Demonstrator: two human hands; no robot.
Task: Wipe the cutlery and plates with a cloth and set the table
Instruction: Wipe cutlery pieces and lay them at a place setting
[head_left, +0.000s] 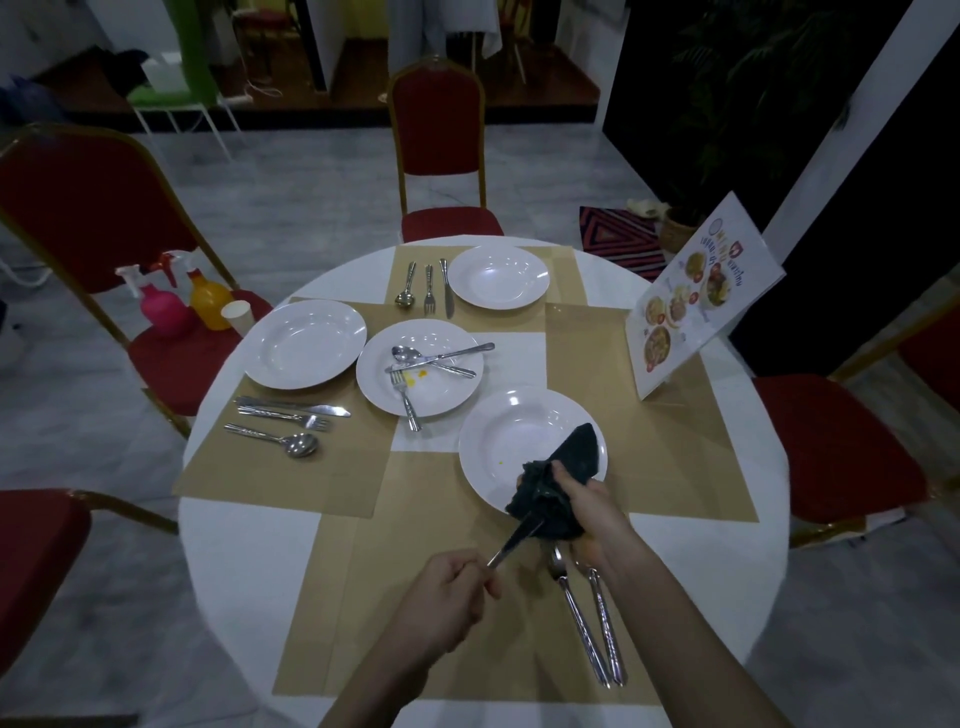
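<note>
My left hand (441, 597): gripped the handle of a knife (514, 543), blade buried in the cloth.
My right hand (587, 512): clutched the dark cloth (556, 488) around that blade, over the near plate (498, 441).
Near placemat (415, 623): two cutlery pieces (592, 618) lay beside my right wrist.
Centre plate (447, 387): stained, holding a spoon, knife and fork.
Left and far settings: each had a plate with its cutlery beside it.
</note>
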